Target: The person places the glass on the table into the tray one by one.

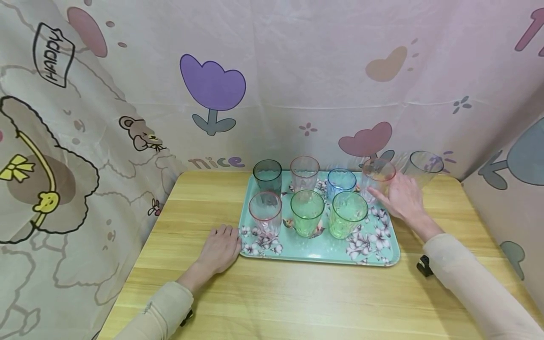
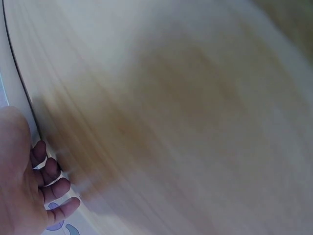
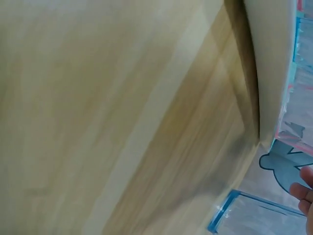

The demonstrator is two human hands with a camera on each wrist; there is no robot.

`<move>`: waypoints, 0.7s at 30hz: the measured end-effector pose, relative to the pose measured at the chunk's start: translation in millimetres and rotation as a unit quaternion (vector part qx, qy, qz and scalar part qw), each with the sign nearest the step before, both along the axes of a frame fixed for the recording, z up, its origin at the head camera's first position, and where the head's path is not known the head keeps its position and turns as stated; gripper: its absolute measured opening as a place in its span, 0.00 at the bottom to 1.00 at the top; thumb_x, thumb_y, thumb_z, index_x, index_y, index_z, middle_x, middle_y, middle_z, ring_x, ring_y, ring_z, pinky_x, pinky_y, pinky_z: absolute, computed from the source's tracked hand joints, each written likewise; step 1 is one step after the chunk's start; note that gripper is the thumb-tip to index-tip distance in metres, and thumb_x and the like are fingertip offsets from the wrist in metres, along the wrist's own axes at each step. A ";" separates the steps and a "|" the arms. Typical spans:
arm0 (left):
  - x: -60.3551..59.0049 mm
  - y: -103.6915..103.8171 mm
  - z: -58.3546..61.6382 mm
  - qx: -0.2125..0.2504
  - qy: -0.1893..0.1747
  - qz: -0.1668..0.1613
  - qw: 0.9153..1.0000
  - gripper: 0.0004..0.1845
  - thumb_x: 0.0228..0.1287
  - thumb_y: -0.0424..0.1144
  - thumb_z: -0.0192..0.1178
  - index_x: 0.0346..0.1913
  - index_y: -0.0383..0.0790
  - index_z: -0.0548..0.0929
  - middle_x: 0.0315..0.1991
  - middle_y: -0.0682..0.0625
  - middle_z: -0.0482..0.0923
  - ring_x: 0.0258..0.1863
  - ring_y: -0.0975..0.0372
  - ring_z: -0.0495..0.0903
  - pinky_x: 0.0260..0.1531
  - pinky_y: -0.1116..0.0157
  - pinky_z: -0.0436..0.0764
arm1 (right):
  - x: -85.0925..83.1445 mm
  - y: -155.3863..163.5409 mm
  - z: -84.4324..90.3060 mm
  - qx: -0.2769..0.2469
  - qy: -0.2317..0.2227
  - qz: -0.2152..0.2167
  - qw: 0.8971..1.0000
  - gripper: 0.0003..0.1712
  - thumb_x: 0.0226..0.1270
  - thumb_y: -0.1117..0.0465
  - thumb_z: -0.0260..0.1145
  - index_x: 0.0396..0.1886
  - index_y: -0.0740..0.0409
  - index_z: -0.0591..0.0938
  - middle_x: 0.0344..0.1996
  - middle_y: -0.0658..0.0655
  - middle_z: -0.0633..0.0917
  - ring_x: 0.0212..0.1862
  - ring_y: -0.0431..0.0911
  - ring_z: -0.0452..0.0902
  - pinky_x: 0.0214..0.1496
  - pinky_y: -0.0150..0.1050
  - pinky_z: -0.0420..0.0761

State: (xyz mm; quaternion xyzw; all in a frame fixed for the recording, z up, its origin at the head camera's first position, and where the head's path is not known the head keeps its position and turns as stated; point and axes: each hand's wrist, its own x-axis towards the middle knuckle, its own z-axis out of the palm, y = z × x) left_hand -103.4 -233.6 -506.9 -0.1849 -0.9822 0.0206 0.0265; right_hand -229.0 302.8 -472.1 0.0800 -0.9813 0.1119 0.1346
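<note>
On the table in the head view, a mint-green floral tray [image 1: 276, 252] bears several clear tumblers. My right hand [image 1: 403, 196] is at the tray's back right, its thumb in front of a pink-rimmed glass [image 1: 376, 182]. In the right wrist view, the fingertips [image 3: 303, 191] look loosely bent and apart from this glass. Just beyond that hand, off the tray, stands a dark-blue-rimmed glass [image 1: 425, 165], partly hidden by it. Flat beside the tray's left edge, my left hand [image 1: 218, 250] rests on the table, its fingertips near or touching the rim.
Along the tray's back are a grey glass [image 1: 267, 177], a pink-rimmed glass [image 1: 304, 172] and a blue glass [image 1: 342, 184]. In front stand another pink-rimmed glass [image 1: 265, 212] and two green glasses [image 1: 307, 215]. A printed curtain [image 1: 272, 94] hangs behind the wooden table [image 1: 289, 297].
</note>
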 end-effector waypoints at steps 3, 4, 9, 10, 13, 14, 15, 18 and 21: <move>0.3 -0.3 -0.6 -0.002 0.002 -0.001 1.000 0.14 0.81 0.46 0.48 0.45 0.39 0.77 0.42 0.43 0.81 0.49 0.49 0.79 0.49 0.50 0.77 | -0.1 -0.9 -1.2 -0.001 -0.001 0.004 1.000 0.52 0.74 0.27 0.56 0.58 0.78 0.76 0.50 0.78 0.81 0.51 0.72 0.78 0.54 0.63 0.72; 0.4 -0.5 -0.9 -0.002 0.003 -0.001 1.000 0.14 0.81 0.46 0.48 0.45 0.39 0.77 0.42 0.43 0.81 0.49 0.49 0.79 0.50 0.50 0.77 | -0.1 -1.3 -1.2 -0.002 -0.002 0.006 1.000 0.51 0.74 0.27 0.56 0.55 0.78 0.77 0.50 0.77 0.81 0.51 0.71 0.78 0.54 0.63 0.73; 0.4 -0.9 -1.7 -0.001 0.009 -0.003 1.000 0.14 0.81 0.46 0.48 0.46 0.38 0.77 0.42 0.42 0.82 0.50 0.49 0.80 0.51 0.50 0.78 | -0.2 -3.2 -0.7 0.000 -0.004 0.013 1.000 0.44 0.75 0.27 0.54 0.34 0.69 0.79 0.50 0.75 0.81 0.50 0.71 0.78 0.55 0.64 0.73; 0.3 -1.0 -2.1 -0.001 0.009 -0.003 1.000 0.14 0.81 0.46 0.48 0.46 0.38 0.77 0.42 0.42 0.82 0.50 0.49 0.80 0.51 0.50 0.78 | -0.3 -3.2 -1.2 0.002 -0.003 0.013 1.000 0.44 0.75 0.27 0.54 0.30 0.67 0.79 0.50 0.75 0.82 0.49 0.70 0.78 0.54 0.63 0.73; 0.1 -0.8 -2.7 -0.002 0.013 -0.004 1.000 0.14 0.81 0.46 0.48 0.45 0.38 0.77 0.41 0.43 0.81 0.49 0.49 0.80 0.50 0.50 0.78 | -0.7 -2.6 -3.1 0.007 0.002 0.012 1.000 0.44 0.75 0.27 0.53 0.32 0.68 0.78 0.46 0.74 0.82 0.47 0.69 0.79 0.52 0.62 0.73; 0.0 -0.8 -3.2 -0.002 0.015 -0.005 1.000 0.14 0.81 0.46 0.48 0.45 0.39 0.77 0.41 0.43 0.81 0.49 0.49 0.79 0.49 0.50 0.77 | -0.9 -2.3 -3.7 0.007 0.003 0.012 1.000 0.45 0.75 0.27 0.53 0.35 0.70 0.79 0.45 0.74 0.82 0.46 0.69 0.79 0.51 0.62 0.73; 0.1 -0.8 -3.3 -0.003 0.017 -0.005 1.000 0.14 0.81 0.46 0.48 0.44 0.39 0.77 0.40 0.43 0.80 0.48 0.50 0.79 0.48 0.51 0.77 | -1.2 -2.0 -4.2 0.007 0.002 0.011 1.000 0.46 0.75 0.26 0.53 0.37 0.71 0.79 0.44 0.73 0.82 0.46 0.69 0.79 0.51 0.62 0.73; 0.1 -0.5 -4.3 -0.005 0.031 -0.011 0.999 0.13 0.80 0.45 0.49 0.42 0.39 0.75 0.38 0.44 0.79 0.45 0.50 0.78 0.44 0.53 0.76 | -1.2 -1.7 -4.4 0.003 -0.005 0.007 1.000 0.47 0.75 0.26 0.53 0.43 0.72 0.79 0.45 0.73 0.81 0.47 0.69 0.79 0.53 0.63 0.73; 0.2 -0.3 -5.1 -0.007 0.043 -0.015 0.999 0.12 0.79 0.45 0.50 0.40 0.39 0.74 0.36 0.44 0.78 0.43 0.51 0.78 0.41 0.55 0.74 | -0.6 -1.7 -3.6 -0.003 -0.015 0.002 1.000 0.47 0.73 0.25 0.53 0.41 0.71 0.79 0.48 0.73 0.81 0.50 0.70 0.78 0.57 0.64 0.73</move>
